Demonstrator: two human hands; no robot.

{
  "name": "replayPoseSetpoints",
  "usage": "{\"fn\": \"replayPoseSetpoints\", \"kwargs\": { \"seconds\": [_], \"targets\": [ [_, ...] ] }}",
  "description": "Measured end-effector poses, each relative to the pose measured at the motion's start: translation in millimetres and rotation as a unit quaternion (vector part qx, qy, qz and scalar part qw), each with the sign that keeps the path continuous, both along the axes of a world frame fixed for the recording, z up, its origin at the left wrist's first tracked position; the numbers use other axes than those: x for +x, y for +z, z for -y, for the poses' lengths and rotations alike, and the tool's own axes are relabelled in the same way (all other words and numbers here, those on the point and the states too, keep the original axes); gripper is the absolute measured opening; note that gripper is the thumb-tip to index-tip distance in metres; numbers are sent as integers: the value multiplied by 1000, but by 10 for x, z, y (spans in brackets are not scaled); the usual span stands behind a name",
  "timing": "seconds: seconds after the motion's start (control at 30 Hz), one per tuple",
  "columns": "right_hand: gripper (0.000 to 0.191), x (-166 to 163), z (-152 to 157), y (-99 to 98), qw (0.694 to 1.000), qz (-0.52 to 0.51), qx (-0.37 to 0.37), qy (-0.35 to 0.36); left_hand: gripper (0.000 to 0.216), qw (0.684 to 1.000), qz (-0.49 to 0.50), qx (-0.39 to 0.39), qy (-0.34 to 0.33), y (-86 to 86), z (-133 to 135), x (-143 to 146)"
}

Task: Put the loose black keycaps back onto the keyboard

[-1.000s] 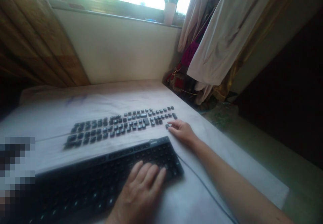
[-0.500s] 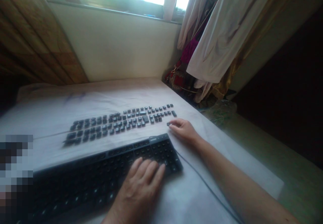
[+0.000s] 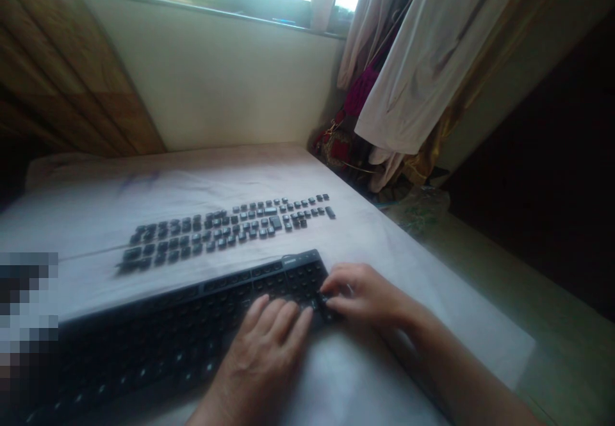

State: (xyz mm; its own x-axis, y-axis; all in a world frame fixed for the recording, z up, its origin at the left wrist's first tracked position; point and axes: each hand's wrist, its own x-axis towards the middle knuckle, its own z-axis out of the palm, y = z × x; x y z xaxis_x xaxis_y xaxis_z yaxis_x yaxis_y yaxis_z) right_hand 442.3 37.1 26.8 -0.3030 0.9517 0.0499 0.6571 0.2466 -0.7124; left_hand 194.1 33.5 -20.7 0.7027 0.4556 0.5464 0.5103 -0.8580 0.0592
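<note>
A black keyboard (image 3: 211, 288) lies at a slant on the white-covered table, many of its key positions without caps and several caps still on its near edge. My left hand (image 3: 271, 343) lies across the keyboard's right part, fingers stretched out and resting on it. At the right end, over the number pad, my right hand (image 3: 358, 294) pinches a small black keycap (image 3: 324, 298) between thumb and finger. The keycap is at the keyboard surface; whether it is seated I cannot tell. Beyond the keyboard, loose black keycaps (image 3: 223, 232) stand in rows on the cloth.
The white cloth-covered table (image 3: 250, 166) ends along a slanted right edge. Clothes (image 3: 408, 61) hang beyond that edge, with a clear plastic bag (image 3: 423, 208) on the floor below. A potted plant (image 3: 323, 6) stands on the window sill. A blurred-out patch covers the left edge.
My right hand has come back from near the loose keycap rows to the keyboard's right end, bringing a keycap. My left hand stays on the keyboard.
</note>
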Motion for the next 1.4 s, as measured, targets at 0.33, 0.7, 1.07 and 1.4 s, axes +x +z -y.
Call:
{"fn": "replayPoseSetpoints", "kwargs": {
  "seconds": [0.33,0.7,1.07,1.4],
  "targets": [
    [10,-12,13,-3,999,43,4,7,33,1000,-18,-7,-1,12,-2,0],
    [11,-21,-8,12,999,46,-8,15,31,1000,-15,-5,5,-29,-9,14],
    [11,-47,9,13,999,49,-19,-2,34,999,-37,4,10,33,-46,148],
    [8,-80,-37,-62,992,-54,-76,-85,33,999,-31,1,10,45,-41,146]
  ]
}}
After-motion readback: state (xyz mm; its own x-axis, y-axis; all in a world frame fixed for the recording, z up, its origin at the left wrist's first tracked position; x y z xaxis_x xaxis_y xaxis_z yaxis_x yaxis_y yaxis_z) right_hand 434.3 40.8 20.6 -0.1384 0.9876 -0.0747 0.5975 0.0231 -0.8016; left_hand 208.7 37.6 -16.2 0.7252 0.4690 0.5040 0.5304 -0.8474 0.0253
